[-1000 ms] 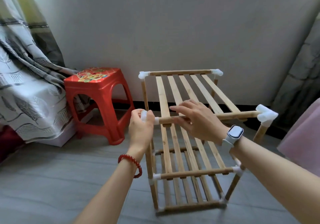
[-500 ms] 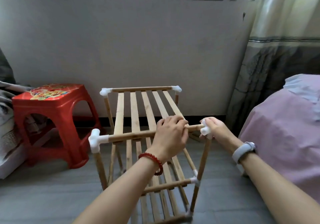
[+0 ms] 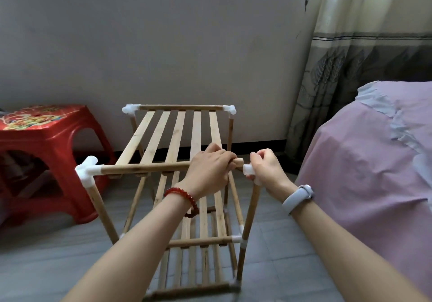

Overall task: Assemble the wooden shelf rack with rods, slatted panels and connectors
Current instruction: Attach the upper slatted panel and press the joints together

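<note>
The rod end [image 3: 238,161], half a second ago seated in the white connector [image 3: 248,169], now shows bare beside it, left hand [image 3: 208,173] gripping the round bamboo rod, right hand [image 3: 268,170] pinching the smooth plastic connector atop the near-complete slatted rack [image 3: 173,135], right of the red stool [image 3: 46,133].

A wooden rack [image 3: 180,184] stands upright at frame centre, slatted shelves stacked in tiers, white connectors [image 3: 87,171] at the corners. The near top rod's [image 3: 145,168] right end sits bare, just beside (not inside) its connector [image 3: 248,169].
</note>
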